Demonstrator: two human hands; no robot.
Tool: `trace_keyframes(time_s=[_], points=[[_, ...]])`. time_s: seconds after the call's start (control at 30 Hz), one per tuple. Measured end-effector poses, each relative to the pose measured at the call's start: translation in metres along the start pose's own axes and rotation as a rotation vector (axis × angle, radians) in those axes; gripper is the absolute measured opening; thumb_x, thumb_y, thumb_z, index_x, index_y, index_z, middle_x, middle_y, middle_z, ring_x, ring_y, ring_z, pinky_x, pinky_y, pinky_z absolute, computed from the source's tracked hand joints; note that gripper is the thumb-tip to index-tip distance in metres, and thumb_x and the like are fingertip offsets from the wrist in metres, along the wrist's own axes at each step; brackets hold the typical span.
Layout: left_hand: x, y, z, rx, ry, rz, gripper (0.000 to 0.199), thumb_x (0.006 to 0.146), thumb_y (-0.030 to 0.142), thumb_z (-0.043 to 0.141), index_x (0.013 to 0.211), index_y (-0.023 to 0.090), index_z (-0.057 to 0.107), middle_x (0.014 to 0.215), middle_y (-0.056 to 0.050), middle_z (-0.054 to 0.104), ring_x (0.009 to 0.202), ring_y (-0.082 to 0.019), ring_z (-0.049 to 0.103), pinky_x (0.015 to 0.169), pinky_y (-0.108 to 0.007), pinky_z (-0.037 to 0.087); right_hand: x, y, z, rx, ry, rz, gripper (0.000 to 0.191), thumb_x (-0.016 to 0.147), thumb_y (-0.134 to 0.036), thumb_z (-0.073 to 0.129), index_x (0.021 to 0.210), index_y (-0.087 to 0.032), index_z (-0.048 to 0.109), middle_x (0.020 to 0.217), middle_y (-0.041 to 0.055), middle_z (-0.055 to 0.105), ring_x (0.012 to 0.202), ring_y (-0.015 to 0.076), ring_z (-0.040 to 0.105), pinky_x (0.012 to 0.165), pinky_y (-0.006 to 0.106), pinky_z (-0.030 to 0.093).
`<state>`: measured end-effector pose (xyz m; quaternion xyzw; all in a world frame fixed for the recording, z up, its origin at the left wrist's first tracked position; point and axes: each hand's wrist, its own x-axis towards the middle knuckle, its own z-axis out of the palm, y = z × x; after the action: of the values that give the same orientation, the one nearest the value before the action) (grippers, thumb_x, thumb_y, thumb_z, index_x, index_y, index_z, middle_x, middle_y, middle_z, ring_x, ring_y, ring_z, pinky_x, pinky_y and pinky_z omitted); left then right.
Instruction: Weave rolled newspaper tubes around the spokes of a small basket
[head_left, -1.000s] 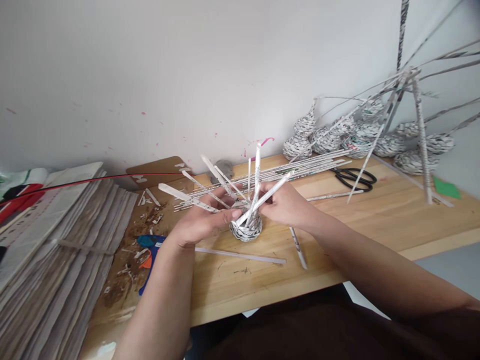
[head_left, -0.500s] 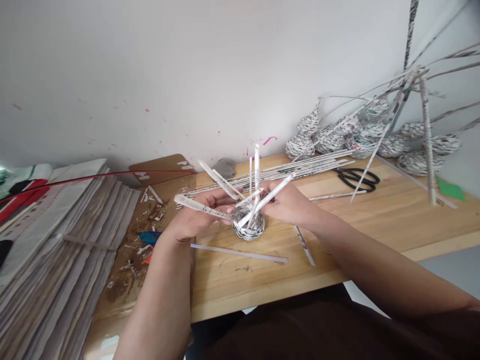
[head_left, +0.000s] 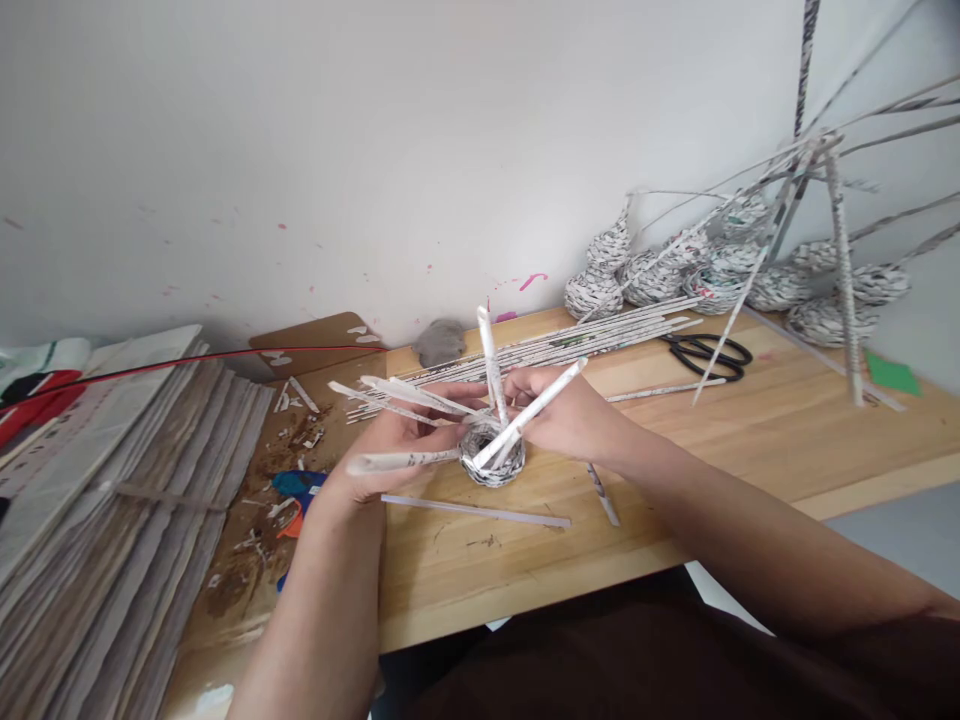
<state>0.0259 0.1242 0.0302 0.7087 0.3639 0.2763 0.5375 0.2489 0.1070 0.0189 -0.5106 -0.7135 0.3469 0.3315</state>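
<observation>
A small round woven paper basket (head_left: pixel 495 470) sits low over the wooden table, with several rolled paper tubes (head_left: pixel 529 412) sticking up and out from its rim. My left hand (head_left: pixel 401 440) is closed on the basket's left side, thumb at the rim, with tubes fanning out over its fingers. My right hand (head_left: pixel 559 410) is closed at the basket's far right edge, its fingertips pinched by the base of the tubes. Exactly which strand those fingertips hold is hidden behind the tubes.
Behind the hands lies a bundle of long paper tubes (head_left: pixel 600 335). Black scissors (head_left: pixel 709 357) and several woven paper gourds (head_left: pixel 592 293) are at the right. Stacked newspapers (head_left: pixel 142 520) stand at left. A pale strip (head_left: pixel 476 512) and a short tube (head_left: pixel 602 495) lie in front.
The basket has tipped and turned slightly; its tubes at the left have swung lower and further left over my left hand. Both hands stay on it. The whole view has shifted a little.
</observation>
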Motion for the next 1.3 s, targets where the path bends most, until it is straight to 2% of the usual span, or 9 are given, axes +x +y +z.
trace_keyframes(time_s=[0.1,0.2,0.37,0.5,0.63,0.73,0.87,1.07,1.3], points=[[-0.005,0.001,-0.008,-0.118,-0.079,-0.078,0.062,0.079,0.030,0.080,0.138,0.020,0.064,0.126,-0.014,0.073,0.115,-0.033,0.069,0.100,-0.045,0.056,0.001,0.003,0.000,0.014,0.000,0.005,0.007,0.076,-0.014,0.068,0.074,-0.020,0.065,0.072,0.0006,0.070,0.066,0.0154,0.062,0.061,0.027,0.045],[-0.008,-0.003,-0.014,-0.182,-0.113,-0.122,0.066,0.080,0.029,0.079,0.142,0.024,0.060,0.127,-0.013,0.073,0.116,-0.034,0.069,0.097,-0.046,0.059,0.003,0.004,-0.003,0.034,-0.022,0.023,0.007,0.075,-0.013,0.069,0.073,-0.019,0.066,0.070,-0.0001,0.069,0.064,0.0142,0.060,0.059,0.026,0.044],[-0.008,-0.017,-0.022,-0.231,-0.130,-0.117,0.055,0.080,0.033,0.078,0.134,0.025,0.068,0.132,-0.014,0.069,0.113,-0.034,0.070,0.092,-0.047,0.062,0.004,0.003,-0.010,-0.010,-0.006,0.005,0.009,0.074,-0.012,0.071,0.069,-0.019,0.067,0.066,-0.0003,0.066,0.063,0.0149,0.059,0.060,0.027,0.044],[-0.007,-0.020,-0.021,-0.294,-0.091,-0.099,0.042,0.080,0.033,0.079,0.121,0.023,0.076,0.125,-0.015,0.072,0.113,-0.034,0.070,0.086,-0.044,0.064,0.005,0.005,-0.011,0.103,-0.038,0.014,0.007,0.074,-0.013,0.071,0.072,-0.019,0.068,0.072,0.0029,0.071,0.068,0.0169,0.062,0.062,0.029,0.048],[0.000,-0.011,-0.010,-0.253,-0.070,-0.163,0.065,0.073,0.034,0.085,0.134,0.023,0.067,0.108,-0.013,0.078,0.090,-0.027,0.076,0.080,-0.040,0.063,0.003,0.004,-0.010,0.142,-0.058,0.042,0.008,0.072,-0.014,0.074,0.072,-0.019,0.068,0.069,0.0014,0.070,0.064,0.0152,0.061,0.059,0.027,0.045],[0.004,-0.005,-0.001,-0.159,-0.092,-0.187,0.049,0.070,0.040,0.085,0.114,0.020,0.078,0.092,-0.010,0.079,0.076,-0.023,0.073,0.069,-0.034,0.063,0.002,0.002,-0.008,0.141,-0.080,0.056,0.009,0.070,-0.012,0.074,0.070,-0.018,0.067,0.066,-0.0005,0.068,0.059,0.0125,0.058,0.056,0.025,0.042],[0.007,-0.007,0.004,-0.121,-0.023,-0.155,0.031,0.071,0.045,0.083,0.086,0.018,0.081,0.080,-0.008,0.078,0.065,-0.018,0.069,0.060,-0.029,0.059,0.003,0.004,-0.006,0.136,-0.081,0.058,0.009,0.070,-0.012,0.073,0.069,-0.018,0.067,0.065,-0.0016,0.068,0.060,0.0124,0.059,0.057,0.024,0.042],[0.012,-0.009,0.014,-0.121,0.071,-0.168,0.029,0.064,0.033,0.086,0.085,0.015,0.077,0.066,-0.003,0.072,0.051,-0.011,0.058,0.049,-0.022,0.048,0.002,0.002,-0.004,0.161,-0.118,0.045,0.010,0.071,-0.012,0.074,0.067,-0.017,0.067,0.063,-0.0018,0.065,0.060,0.0124,0.057,0.058,0.024,0.043],[0.018,-0.006,0.029,-0.152,0.204,-0.165,0.030,0.058,0.026,0.088,0.076,0.015,0.068,0.067,0.000,0.070,0.057,-0.013,0.061,0.053,-0.023,0.048,-0.001,-0.004,-0.004,0.138,-0.118,-0.017,0.011,0.073,-0.013,0.076,0.069,-0.017,0.066,0.068,0.0005,0.068,0.066,0.0143,0.061,0.062,0.025,0.045]])
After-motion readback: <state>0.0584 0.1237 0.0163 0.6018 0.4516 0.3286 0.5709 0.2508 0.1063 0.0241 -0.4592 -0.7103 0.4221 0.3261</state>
